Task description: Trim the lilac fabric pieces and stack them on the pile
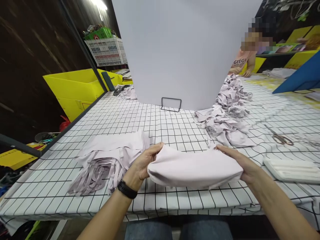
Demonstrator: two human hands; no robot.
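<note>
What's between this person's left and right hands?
A pale cloth spans the gap, held by the left hand and the right hand, as the head view shows.

1. Here the left hand (145, 161) and right hand (246, 166) have some fingers out of sight behind the pale cloth (195, 168).
2. Up top, the white panel (185, 50) runs straight out of frame!
3. Over right, a co-worker (242, 60), head lost in pixels.
4. Blue board (303, 75), sliced by the right edge.
5. What fills the green basket (101, 34)? Too small to call.

Held cloth (195, 168) — cloth stack (112, 143) left, scissors (275, 135) right.
</note>
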